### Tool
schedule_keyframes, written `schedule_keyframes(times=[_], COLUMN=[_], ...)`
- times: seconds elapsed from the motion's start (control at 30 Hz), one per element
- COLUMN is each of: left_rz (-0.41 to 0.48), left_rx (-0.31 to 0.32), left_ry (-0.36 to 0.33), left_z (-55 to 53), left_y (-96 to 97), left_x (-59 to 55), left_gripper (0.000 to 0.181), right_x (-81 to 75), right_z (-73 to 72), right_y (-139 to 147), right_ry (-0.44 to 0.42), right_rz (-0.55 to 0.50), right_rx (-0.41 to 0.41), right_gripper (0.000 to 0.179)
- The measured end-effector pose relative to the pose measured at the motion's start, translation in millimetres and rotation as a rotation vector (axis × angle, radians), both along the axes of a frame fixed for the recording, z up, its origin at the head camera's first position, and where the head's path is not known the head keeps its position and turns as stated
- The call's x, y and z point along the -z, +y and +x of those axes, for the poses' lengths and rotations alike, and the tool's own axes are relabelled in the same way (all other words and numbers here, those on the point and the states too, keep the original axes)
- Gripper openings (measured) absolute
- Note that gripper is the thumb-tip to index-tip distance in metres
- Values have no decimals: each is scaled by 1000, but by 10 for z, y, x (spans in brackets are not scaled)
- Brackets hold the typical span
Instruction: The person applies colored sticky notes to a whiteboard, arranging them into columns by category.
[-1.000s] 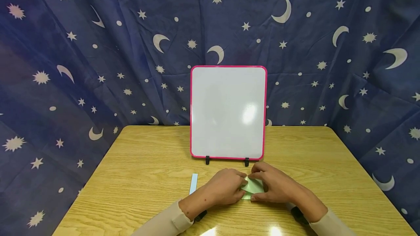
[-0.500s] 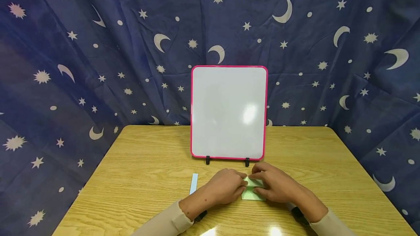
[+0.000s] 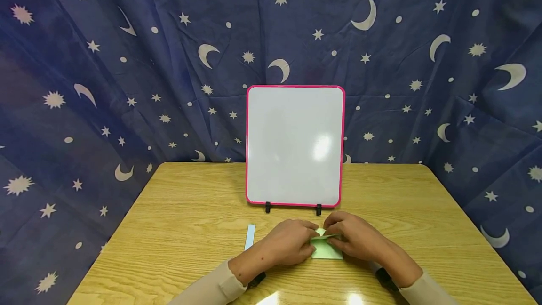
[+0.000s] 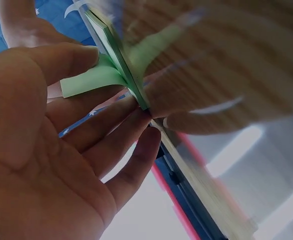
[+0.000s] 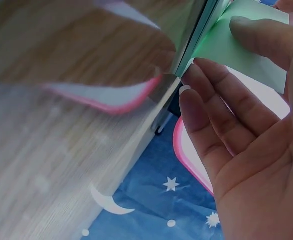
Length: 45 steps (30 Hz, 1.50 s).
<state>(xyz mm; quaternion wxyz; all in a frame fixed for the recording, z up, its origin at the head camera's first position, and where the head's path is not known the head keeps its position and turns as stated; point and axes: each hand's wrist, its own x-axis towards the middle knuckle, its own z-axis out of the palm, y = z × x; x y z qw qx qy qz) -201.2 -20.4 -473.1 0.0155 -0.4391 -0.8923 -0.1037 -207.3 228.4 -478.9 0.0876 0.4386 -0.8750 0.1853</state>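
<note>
A light green sticky note pad lies on the table between my two hands. Its top sheet is bent up from the stack and looks nearly edge-on in the head view. My left hand pinches the sheet's left side, thumb on the near face and fingers behind. From the other side my right hand pinches the same sheet with its thumb on the near face. In both wrist views the sheet still meets the pad along one edge, and the remaining fingertips reach down close to the tabletop.
Behind the hands a whiteboard with a pink frame stands upright on black feet. A narrow light blue strip lies left of my left hand, partly covered by the forearm. A dark blue curtain with stars and moons hangs behind the wooden table.
The green sheet's near edge has lifted from slanting over the pad to standing up, and more of the pad beneath shows. Both hands have stayed almost in place.
</note>
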Motion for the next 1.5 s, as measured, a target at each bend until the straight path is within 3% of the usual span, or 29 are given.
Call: schedule_keyframes(times=[0.2,0.3,0.57,0.9,1.33,1.5], left_rz=[-6,10,90,126,19,-42], left_rx=[-21,-12,37,107,167,172], left_ry=[-42,-28,155,351,431,416], left_z=[15,24,63,199,430,495], left_y=[-34,-49,-44,11,92,124], left_x=[-11,-16,-32,-115,-163,-148], left_gripper=[45,52,49,39,36,34], right_x=[7,10,22,39,33,33], right_z=[-4,-3,-2,-14,-35,-28], right_y=[3,-1,-2,5,13,14], right_ry=[17,36,11,16,15,24], right_rz=[-16,-21,-18,-36,-33,-40], right_rx=[-5,-7,6,-3,-5,-19], right_gripper=[11,12,9,10,8,9])
